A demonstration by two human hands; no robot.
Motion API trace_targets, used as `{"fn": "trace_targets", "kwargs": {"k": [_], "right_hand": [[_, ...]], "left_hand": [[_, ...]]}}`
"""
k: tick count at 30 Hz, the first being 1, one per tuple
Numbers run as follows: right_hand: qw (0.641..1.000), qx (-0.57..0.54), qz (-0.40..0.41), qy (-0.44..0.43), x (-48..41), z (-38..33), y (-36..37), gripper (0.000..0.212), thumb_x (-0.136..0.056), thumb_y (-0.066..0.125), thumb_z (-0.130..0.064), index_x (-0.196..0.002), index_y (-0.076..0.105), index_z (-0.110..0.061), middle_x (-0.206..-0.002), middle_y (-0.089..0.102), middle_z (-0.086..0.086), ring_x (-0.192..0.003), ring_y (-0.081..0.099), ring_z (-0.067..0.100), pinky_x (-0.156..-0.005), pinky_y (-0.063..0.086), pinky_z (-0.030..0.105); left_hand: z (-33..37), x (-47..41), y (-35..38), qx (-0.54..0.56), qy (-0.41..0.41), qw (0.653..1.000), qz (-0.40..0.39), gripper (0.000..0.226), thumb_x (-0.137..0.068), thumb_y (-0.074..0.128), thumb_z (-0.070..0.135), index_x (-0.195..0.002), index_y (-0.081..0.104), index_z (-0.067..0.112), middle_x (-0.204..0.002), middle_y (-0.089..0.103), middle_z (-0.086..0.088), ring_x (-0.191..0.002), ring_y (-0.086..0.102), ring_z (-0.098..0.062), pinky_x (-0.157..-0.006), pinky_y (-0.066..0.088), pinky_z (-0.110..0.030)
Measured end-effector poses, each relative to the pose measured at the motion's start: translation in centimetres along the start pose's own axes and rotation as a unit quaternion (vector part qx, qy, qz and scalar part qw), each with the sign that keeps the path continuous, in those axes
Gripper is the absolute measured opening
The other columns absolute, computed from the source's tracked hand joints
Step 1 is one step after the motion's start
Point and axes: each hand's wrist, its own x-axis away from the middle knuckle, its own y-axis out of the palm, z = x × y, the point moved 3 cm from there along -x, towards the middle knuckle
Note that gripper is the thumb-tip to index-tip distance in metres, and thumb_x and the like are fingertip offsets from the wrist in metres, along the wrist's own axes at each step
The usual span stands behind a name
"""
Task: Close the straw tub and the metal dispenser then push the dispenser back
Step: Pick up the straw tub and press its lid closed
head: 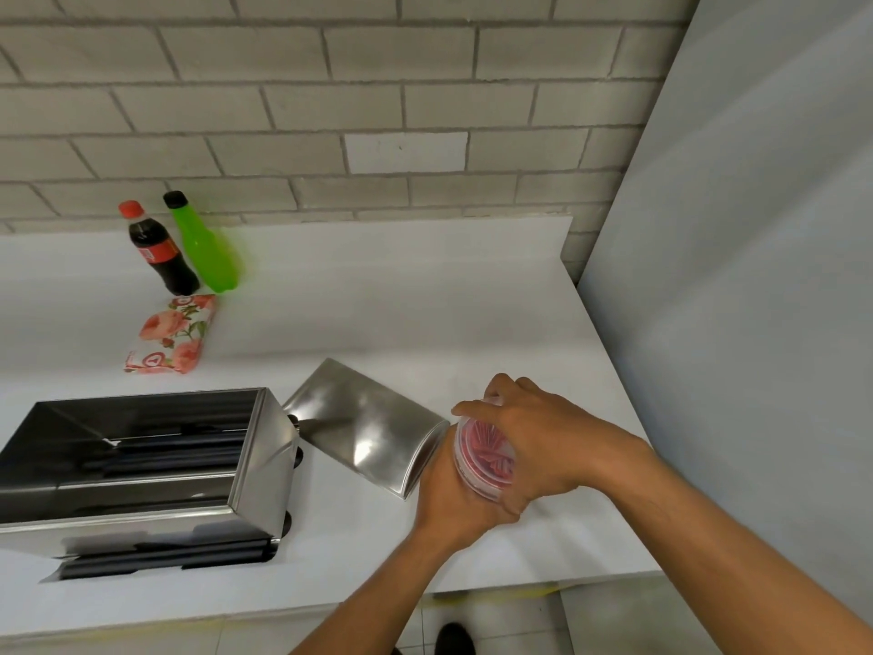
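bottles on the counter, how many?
2, both at the back left by the wall: a cola bottle with a red cap, and a green bottle touching its right side. None seem hidden.

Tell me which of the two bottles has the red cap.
The dark cola bottle with the red label, left of the green bottle, whose cap is black.

Both hands hide most of the straw tub (484, 458); the picture's left edge cuts the metal dispenser (141, 470).
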Motion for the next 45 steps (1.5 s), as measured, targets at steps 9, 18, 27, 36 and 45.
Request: {"fn": "trace_targets", "kwargs": {"k": [9,18,27,36,45], "right_hand": [[0.999,-0.005,-0.032,-0.036,-0.6,0.3,-0.4,0.121,-0.062,0.101,-0.033,-0.159,0.031,-0.048,-0.15,0.032,-0.006,-0.138,0.034,0.02,-0.104,0.053,0.037],[0.999,0.022,0.031,0.035,0.3,-0.5,-0.6,0.113,-0.059,0.09,-0.057,-0.156,0.036,-0.039,-0.14,0.044,-0.001,-0.126,0.053,0.025,-0.092,0.06,0.039],[0.999,0.004,-0.028,0.038,0.9,0.2,-0.8,0.145,-0.055,0.099,-0.057,-0.167,0.007,-0.042,-0.168,0.02,0.002,-0.154,0.027,0.026,-0.116,0.046,0.042],[0.991,0.056,0.09,0.085,1.1,-0.3,-0.5,0.113,-0.057,0.078,-0.081,-0.15,0.043,-0.026,-0.127,0.054,0.003,-0.11,0.061,0.025,-0.082,0.055,0.034],[0.999,-0.011,-0.001,0.046,1.4,0.5,-0.7,0.137,-0.056,0.097,-0.058,-0.165,0.017,-0.043,-0.16,0.033,-0.003,-0.146,0.035,0.021,-0.11,0.048,0.037]], "left_hand": [[-1.1,-0.1,-0.4,-0.046,0.002,0.999,0.008,0.087,-0.048,0.102,-0.004,-0.123,0.065,0.019,-0.108,0.073,0.025,-0.103,0.072,-0.001,-0.079,0.057,-0.015],[-0.9,0.1,-0.4,-0.06,0.002,0.998,0.013,0.087,-0.049,0.104,0.005,-0.121,0.062,0.032,-0.106,0.072,0.025,-0.103,0.071,0.0,-0.08,0.062,-0.019],[0.6,0.3,-0.2,-0.046,0.038,0.998,0.012,0.089,-0.057,0.103,0.012,-0.129,0.059,0.039,-0.122,0.07,0.03,-0.118,0.067,0.0,-0.096,0.058,-0.024],[-1.0,0.4,-0.4,-0.057,0.025,0.997,0.038,0.086,-0.048,0.104,0.008,-0.119,0.063,0.034,-0.108,0.074,0.019,-0.102,0.073,-0.008,-0.08,0.063,-0.025],[0.8,0.5,-0.1,-0.053,0.048,0.997,0.037,0.084,-0.057,0.105,0.019,-0.124,0.06,0.044,-0.12,0.07,0.029,-0.114,0.069,-0.002,-0.093,0.06,-0.024]]}}
